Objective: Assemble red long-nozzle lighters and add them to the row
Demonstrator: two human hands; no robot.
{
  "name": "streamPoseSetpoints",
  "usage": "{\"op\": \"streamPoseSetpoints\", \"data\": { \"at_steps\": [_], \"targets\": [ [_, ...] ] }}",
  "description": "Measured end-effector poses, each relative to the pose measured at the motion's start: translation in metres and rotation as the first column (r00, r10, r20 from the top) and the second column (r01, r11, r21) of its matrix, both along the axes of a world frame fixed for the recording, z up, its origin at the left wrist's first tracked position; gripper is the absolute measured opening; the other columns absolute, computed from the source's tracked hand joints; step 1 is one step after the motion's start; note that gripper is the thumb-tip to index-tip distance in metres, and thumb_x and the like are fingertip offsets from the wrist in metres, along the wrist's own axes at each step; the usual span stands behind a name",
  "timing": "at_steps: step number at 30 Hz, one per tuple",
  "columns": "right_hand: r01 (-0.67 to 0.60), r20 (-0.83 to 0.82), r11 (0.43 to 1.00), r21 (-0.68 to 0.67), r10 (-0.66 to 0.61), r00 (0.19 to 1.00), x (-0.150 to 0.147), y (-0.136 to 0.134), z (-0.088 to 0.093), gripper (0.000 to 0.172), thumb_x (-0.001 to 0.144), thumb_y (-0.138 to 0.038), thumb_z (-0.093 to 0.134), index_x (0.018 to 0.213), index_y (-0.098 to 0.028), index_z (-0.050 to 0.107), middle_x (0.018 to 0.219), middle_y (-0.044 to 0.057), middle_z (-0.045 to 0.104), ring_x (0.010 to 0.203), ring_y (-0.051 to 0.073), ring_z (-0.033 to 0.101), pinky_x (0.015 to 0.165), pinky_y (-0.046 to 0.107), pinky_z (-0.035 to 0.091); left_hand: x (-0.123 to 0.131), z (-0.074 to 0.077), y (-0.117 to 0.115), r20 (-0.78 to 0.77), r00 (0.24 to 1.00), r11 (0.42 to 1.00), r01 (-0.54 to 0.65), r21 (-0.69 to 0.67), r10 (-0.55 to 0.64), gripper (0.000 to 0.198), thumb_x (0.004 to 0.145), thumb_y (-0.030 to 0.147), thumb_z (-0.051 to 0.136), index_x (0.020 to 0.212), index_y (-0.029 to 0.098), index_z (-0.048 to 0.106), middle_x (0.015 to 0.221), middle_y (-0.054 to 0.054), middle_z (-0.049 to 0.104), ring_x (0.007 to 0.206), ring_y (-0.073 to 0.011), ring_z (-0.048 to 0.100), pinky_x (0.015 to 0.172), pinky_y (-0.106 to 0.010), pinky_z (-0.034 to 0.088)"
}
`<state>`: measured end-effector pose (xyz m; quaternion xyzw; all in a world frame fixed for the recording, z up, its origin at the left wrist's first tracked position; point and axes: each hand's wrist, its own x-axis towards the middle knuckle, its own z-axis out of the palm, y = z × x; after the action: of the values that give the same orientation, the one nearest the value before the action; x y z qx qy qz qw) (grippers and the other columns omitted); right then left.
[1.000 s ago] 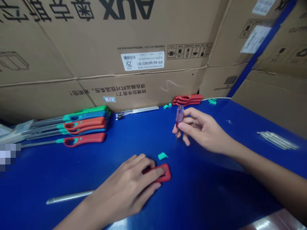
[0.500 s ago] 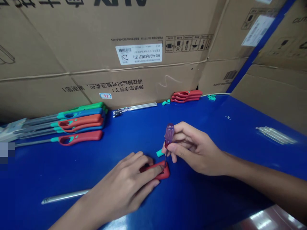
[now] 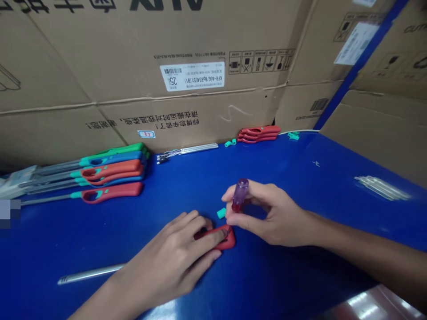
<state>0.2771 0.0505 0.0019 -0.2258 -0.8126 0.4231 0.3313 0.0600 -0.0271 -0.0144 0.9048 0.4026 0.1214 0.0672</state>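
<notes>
My left hand (image 3: 180,249) presses a red lighter handle (image 3: 230,241) against the blue table, its fingers closed over it so that only the handle's right end shows well. A silver metal tube (image 3: 93,272) runs out to the left from beneath my left wrist; whether it joins the handle is hidden. Between thumb and fingers, my right hand (image 3: 275,218) grips a screwdriver with a clear purple handle (image 3: 240,193), leaning over the right end of the red handle. Its tip is mostly hidden by my fingers. A small turquoise piece (image 3: 221,213) lies just behind the handle.
Several long-necked lighters (image 3: 113,192) are stacked at the left. Along the back lie thin silver rods with wires (image 3: 196,149), red handles (image 3: 258,134) and turquoise parts (image 3: 293,135). More metal rods (image 3: 382,187) lie at right. Cardboard (image 3: 133,66) walls the back.
The screwdriver's handle has tipped to the right and a little lower, and my right fingers have shifted around it. My left hand and the red handle have stayed put.
</notes>
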Motion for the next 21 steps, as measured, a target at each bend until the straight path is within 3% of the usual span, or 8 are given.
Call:
{"op": "streamPoseSetpoints", "data": {
  "at_steps": [6,13,17,21],
  "targets": [
    [-0.109,0.095,0.994,0.029,0.106,0.99,-0.001,0.002,-0.003,0.004,0.086,-0.018,0.065,0.084,-0.016,0.067,0.085,0.002,0.073,0.079,0.012,0.068,0.075,0.022,0.053,0.001,0.0,0.0,0.024,1.0,1.0,-0.005,0.027,0.004,0.027,0.097,0.026,0.048,0.119,0.025,0.063,0.094,-0.007,0.062,0.088,-0.0204,0.059,0.08,-0.035,0.055],
    [0.037,0.04,0.997,0.069,-0.04,0.998,-0.009,-0.002,-0.01,0.026,0.073,-0.026,0.08,0.064,-0.016,0.057,0.063,-0.005,0.061,0.058,0.007,0.053,0.057,0.018,0.044,0.002,-0.001,0.001,0.055,0.998,0.999,-0.014,0.05,0.012,0.024,0.096,0.026,0.05,0.112,0.025,0.067,0.09,-0.006,0.062,0.09,-0.02,0.061,0.085,-0.036,0.055],
    [-0.032,0.053,0.998,0.052,0.029,0.998,-0.01,-0.003,-0.009,0.019,0.078,-0.024,0.075,0.068,-0.017,0.062,0.067,-0.004,0.062,0.06,0.007,0.053,0.057,0.018,0.043,0.002,-0.001,0.0,0.021,1.0,0.999,-0.017,0.047,0.016,0.024,0.096,0.026,0.049,0.112,0.025,0.066,0.091,-0.007,0.062,0.091,-0.0213,0.06,0.084,-0.037,0.055],
    [-0.153,0.082,0.988,0.017,0.151,0.985,-0.004,0.0,-0.003,0.005,0.086,-0.017,0.065,0.081,-0.016,0.067,0.081,0.002,0.07,0.073,0.01,0.063,0.068,0.021,0.049,0.001,-0.001,0.0,0.007,1.0,0.999,-0.008,0.035,0.007,0.025,0.097,0.026,0.048,0.115,0.024,0.065,0.097,-0.008,0.062,0.094,-0.0233,0.06,0.085,-0.041,0.054]
  ]
}}
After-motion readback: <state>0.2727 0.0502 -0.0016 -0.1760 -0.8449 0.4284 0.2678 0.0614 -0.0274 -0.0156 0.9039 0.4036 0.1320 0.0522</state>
